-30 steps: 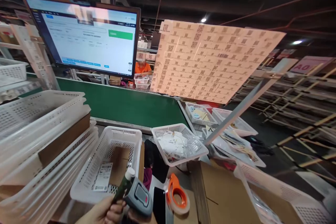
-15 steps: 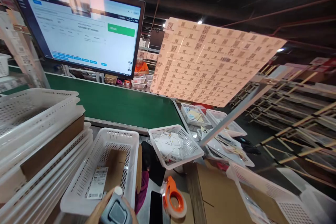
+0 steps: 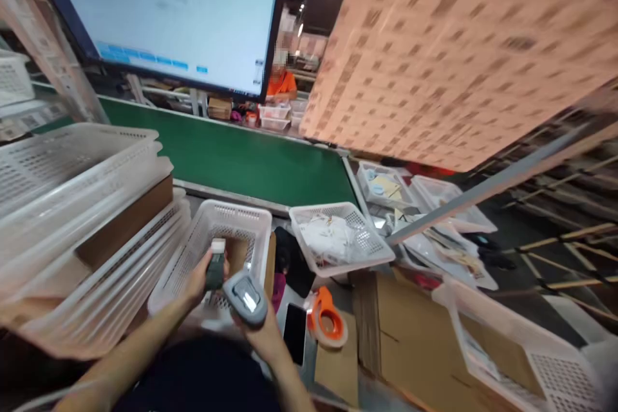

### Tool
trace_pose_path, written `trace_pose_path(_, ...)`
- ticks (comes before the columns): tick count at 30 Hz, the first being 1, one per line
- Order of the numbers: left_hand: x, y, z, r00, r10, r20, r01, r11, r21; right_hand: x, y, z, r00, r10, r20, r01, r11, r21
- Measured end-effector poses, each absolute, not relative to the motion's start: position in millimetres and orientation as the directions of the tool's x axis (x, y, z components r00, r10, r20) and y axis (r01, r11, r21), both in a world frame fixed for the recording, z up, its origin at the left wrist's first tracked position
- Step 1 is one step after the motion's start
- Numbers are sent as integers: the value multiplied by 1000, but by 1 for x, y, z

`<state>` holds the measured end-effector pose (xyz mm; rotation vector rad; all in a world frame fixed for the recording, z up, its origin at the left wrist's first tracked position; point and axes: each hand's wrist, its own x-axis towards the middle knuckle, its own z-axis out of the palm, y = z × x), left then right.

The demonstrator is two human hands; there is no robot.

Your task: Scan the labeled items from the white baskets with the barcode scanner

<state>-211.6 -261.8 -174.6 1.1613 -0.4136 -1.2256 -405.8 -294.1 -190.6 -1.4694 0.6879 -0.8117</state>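
Observation:
My left hand (image 3: 197, 282) is closed round a small dark bottle with a white cap (image 3: 215, 271), held upright over the near part of a white perforated basket (image 3: 264, 232). My right hand (image 3: 264, 338) grips a grey handheld barcode scanner (image 3: 245, 298), its head beside the bottle. Part of a brown cardboard piece (image 3: 237, 253) shows inside the basket behind the bottle. Motion blur hides the bottle's markings. My fingers under the scanner are mostly out of sight.
Stacked white baskets (image 3: 145, 257) rise on the left. An orange tape dispenser (image 3: 327, 315), a phone (image 3: 295, 333) and cardboard sheets (image 3: 410, 335) lie on the right. Beyond runs a green conveyor belt (image 3: 232, 164), below a monitor (image 3: 168, 19). A person in orange (image 3: 281, 84) is across it.
The view has tipped downward, bringing both forearms into sight. The scanner and the white-capped bottle, overlapping low in the frame before, now show side by side.

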Motion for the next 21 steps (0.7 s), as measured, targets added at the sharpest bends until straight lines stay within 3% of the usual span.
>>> trace_pose_path(3,-198,-299,-144,367,-907,-206,444,-23,896,-402,-316,-142,640,-752,158,-55,-249,-967)
trace_pose_path(6,-195,-311,-131,410,-911,-36,271,84,959,-401,-328,-107,654,-730,199,-211,-428,-879)
trace_pose_path(10,-202,-303,-120,446,-886,128,67,176,982,-404,-329,-91,692,-696,191,-268,-494,-827)
trace_pose_path(21,-196,-285,-131,505,-853,130,20,162,987,-414,-314,-97,756,-631,175,-214,-491,-844)
